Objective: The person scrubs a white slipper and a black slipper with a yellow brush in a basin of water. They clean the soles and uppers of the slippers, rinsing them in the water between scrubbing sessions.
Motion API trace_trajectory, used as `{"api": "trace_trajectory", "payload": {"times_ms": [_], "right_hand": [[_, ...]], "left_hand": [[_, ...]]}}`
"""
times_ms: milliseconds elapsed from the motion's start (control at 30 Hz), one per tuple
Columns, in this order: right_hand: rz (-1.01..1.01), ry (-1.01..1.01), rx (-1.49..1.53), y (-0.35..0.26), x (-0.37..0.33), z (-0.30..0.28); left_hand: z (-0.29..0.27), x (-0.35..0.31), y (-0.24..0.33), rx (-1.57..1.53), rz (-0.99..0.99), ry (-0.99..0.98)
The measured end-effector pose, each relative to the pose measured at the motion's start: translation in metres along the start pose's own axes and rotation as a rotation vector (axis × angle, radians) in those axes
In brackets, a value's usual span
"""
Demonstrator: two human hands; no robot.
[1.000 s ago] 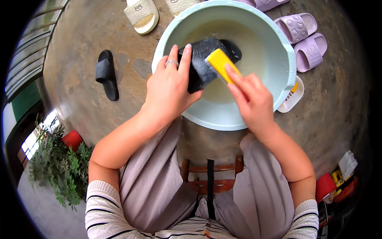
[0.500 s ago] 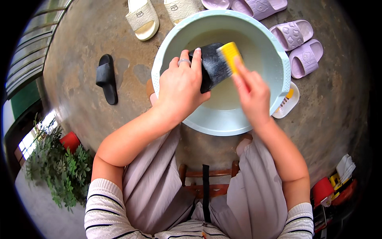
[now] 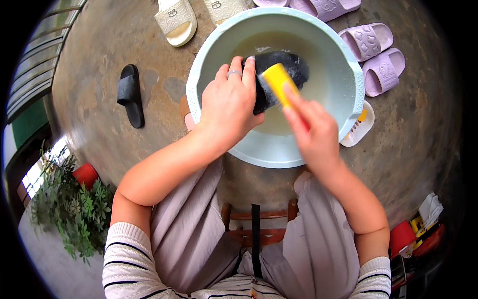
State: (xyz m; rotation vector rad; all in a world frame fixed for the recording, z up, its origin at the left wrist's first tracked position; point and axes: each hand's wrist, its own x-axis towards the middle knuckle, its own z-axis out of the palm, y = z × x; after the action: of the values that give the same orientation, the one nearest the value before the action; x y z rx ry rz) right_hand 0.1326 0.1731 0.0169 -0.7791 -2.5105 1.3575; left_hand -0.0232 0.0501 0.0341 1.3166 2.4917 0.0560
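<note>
A wet black slipper (image 3: 294, 67) with white suds on it is held over cloudy water in a pale blue basin (image 3: 271, 157). Gripping its left part is my left hand (image 3: 230, 102), a ring on one finger; the fingertips curl over the slipper and the thumb lies at its near side. My right hand (image 3: 316, 132) is closed on a yellow scrubbing brush (image 3: 280, 82), whose bristles press against the slipper's upper. Part of the slipper is hidden behind the brush and my left hand.
Another black slipper (image 3: 131, 94) lies on the concrete floor to the left. Cream slippers (image 3: 177, 22) and several lilac slippers (image 3: 381, 72) ring the basin's far side. A small white dish (image 3: 361, 127) sits by its right rim. A leafy plant (image 3: 74, 214) stands at lower left.
The brush has shifted left and slightly nearer across the slipper, uncovering more of its right end. My left hand keeps its hold. The whole view has shifted slightly.
</note>
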Motion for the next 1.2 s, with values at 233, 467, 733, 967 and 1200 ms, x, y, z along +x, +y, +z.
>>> {"api": "trace_trajectory", "payload": {"times_ms": [233, 467, 733, 967, 1200], "right_hand": [[-0.017, -0.065, -0.116, -0.012, 0.002, 0.000], [-0.021, -0.012, -0.066, 0.001, -0.005, 0.005], [-0.065, -0.084, -0.042, -0.009, -0.008, 0.007], [-0.068, -0.038, -0.129, -0.004, -0.013, -0.007], [-0.103, -0.004, -0.311, -0.011, 0.012, 0.001]], "left_hand": [[0.005, -0.002, 0.002, 0.017, 0.005, -0.006], [0.011, -0.003, 0.000, 0.021, 0.015, 0.019], [0.013, -0.003, -0.006, -0.087, 0.011, 0.006], [0.013, -0.001, -0.004, -0.150, 0.051, 0.113], [0.018, 0.005, -0.005, -0.202, 0.091, 0.139]]}}
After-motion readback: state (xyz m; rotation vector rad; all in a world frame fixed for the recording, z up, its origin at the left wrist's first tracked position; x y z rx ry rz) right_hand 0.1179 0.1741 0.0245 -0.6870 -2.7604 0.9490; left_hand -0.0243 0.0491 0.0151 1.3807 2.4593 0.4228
